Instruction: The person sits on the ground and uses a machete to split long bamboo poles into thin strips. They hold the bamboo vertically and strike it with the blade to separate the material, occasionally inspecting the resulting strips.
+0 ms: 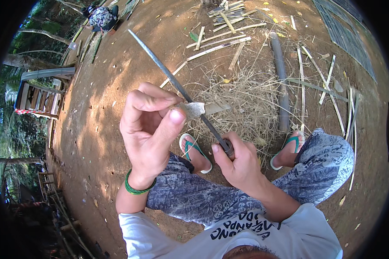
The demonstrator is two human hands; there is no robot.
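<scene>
My right hand (237,162) grips the handle of a long thin knife (173,80), whose blade slants up and to the left. My left hand (149,125), with a green band on its wrist, pinches a small pale sliver of bamboo (201,109) between thumb and fingers. The sliver rests against the blade at about its middle. Both hands are held above my knees.
My feet in green flip-flops (194,152) stand on bare brown earth. Dry shavings and grass (246,95) lie in front, with split bamboo strips (222,36) and a grey pole (282,82) beyond. A person (101,17) crouches far off at the upper left.
</scene>
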